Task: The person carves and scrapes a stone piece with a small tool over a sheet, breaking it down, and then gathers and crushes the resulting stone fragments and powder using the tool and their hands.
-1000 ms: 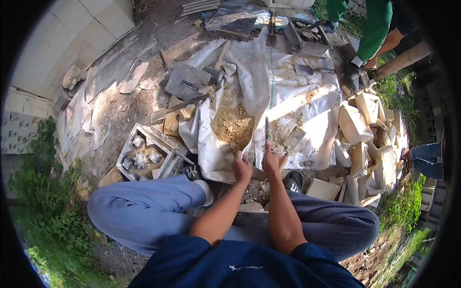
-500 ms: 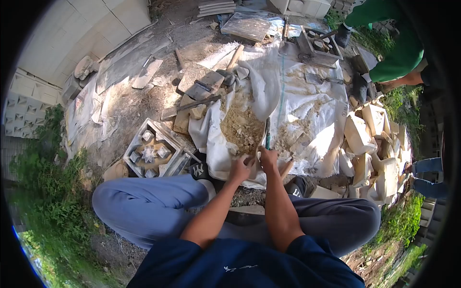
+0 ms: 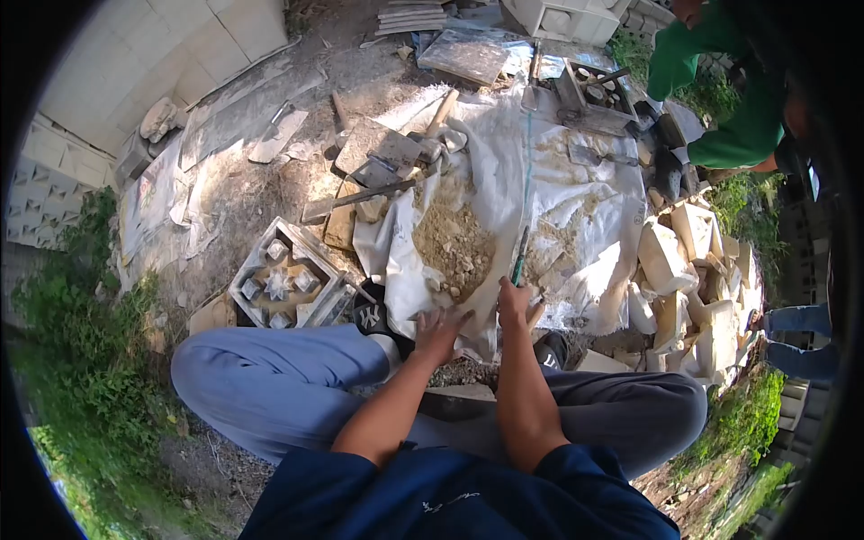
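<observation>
My right hand (image 3: 515,301) is closed around a slim tool (image 3: 520,255) that has a green section and a narrow metal end pointing away from me. I cannot make out its exact kind. My left hand (image 3: 438,333) rests with fingers spread at the near edge of a white woven sack (image 3: 490,162). Just beyond it, a heap of sandy, crumbly soil (image 3: 453,252) lies on the sack. Left of the sack is an angular mould frame (image 3: 243,288) containing a star shape and several small blocks.
Pale broken blocks (image 3: 688,238) are piled at the right. A wooden box (image 3: 598,117), a trowel (image 3: 531,94), a mallet (image 3: 443,110) and boards (image 3: 463,56) lie farther off. A person in green (image 3: 742,135) is at the upper right. Plants (image 3: 81,360) grow at the left.
My left hand has opened and moved slightly left and toward me. The tool in my right hand has swung to the right, away from the soil heap. The person in green has shifted.
</observation>
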A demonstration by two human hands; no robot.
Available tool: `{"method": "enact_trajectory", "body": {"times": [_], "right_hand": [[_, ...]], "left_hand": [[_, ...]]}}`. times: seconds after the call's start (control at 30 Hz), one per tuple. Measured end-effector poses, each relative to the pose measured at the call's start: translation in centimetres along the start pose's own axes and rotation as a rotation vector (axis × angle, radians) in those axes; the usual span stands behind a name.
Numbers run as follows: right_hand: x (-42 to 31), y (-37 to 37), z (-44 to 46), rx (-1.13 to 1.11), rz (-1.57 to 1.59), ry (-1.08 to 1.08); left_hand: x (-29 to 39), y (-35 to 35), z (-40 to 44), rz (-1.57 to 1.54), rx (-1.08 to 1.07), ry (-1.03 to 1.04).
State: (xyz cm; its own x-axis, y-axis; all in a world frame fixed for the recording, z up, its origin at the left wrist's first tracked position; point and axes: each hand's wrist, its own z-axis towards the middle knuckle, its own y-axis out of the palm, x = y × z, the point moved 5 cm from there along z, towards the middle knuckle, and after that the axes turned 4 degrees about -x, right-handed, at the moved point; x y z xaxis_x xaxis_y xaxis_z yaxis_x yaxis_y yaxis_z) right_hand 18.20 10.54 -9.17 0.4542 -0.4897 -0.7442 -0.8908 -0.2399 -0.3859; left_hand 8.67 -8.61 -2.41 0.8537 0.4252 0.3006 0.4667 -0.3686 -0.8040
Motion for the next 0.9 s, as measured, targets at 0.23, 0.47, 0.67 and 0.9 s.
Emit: {"method": "enact_trajectory", "body": {"times": [0.23,0.47,0.67,0.9], "right_hand": [[1.0,-0.8,-0.2,-0.029,0.036,0.039],[0.6,-1.3,-1.9,-0.145,-0.029,0.027],[2.3,-2.1,-0.4,-0.049,-0.212,-0.043],[0.0,-3.9,-0.7,0.065,0.123,-0.143]], "left_hand": [[0.5,-0.3,-0.9,0.082,-0.024,0.004],[0.3,-0.7,-0.7,-0.045,0.017,0.032],[-1.7,-0.3,0.6,-0.049,0.5,-0.096],[-3.6,-4.4,0.1,-0.07,0.492,-0.395]]}}
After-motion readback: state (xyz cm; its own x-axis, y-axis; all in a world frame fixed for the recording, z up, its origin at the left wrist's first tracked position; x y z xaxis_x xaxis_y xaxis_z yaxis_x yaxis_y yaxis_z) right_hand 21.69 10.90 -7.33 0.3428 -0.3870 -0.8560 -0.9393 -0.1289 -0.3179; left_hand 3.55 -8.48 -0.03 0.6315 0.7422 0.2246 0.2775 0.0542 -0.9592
